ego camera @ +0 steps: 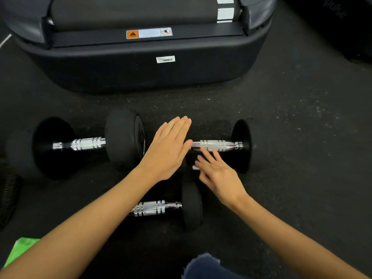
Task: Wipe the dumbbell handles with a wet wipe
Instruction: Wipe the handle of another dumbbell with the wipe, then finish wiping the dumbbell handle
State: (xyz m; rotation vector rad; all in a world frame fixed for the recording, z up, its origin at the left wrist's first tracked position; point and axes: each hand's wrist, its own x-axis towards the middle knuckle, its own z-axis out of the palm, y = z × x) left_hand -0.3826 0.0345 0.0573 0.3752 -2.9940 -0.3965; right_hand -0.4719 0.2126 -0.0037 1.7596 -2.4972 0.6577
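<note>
Three black dumbbells with chrome handles lie on the dark floor. The big left dumbbell (88, 143) lies apart from both hands. Over the left end of the right dumbbell (215, 145) hovers my left hand (169, 150), flat, fingers together, hiding that weight. My right hand (217, 174) is just below its handle, fingers spread and blurred, holding nothing I can see. A small white patch shows beside its fingers; I cannot tell what it is. The near dumbbell (161, 207) lies partly under my left forearm. A green wipe pack (19, 250) sits bottom left.
A large black machine base (141, 63) with warning stickers blocks the far side. Speckled rubber flooring (302, 137) spreads to the right. A dark ribbed object (6, 190) is at the left edge. My knee in blue fabric (205, 266) shows at the bottom.
</note>
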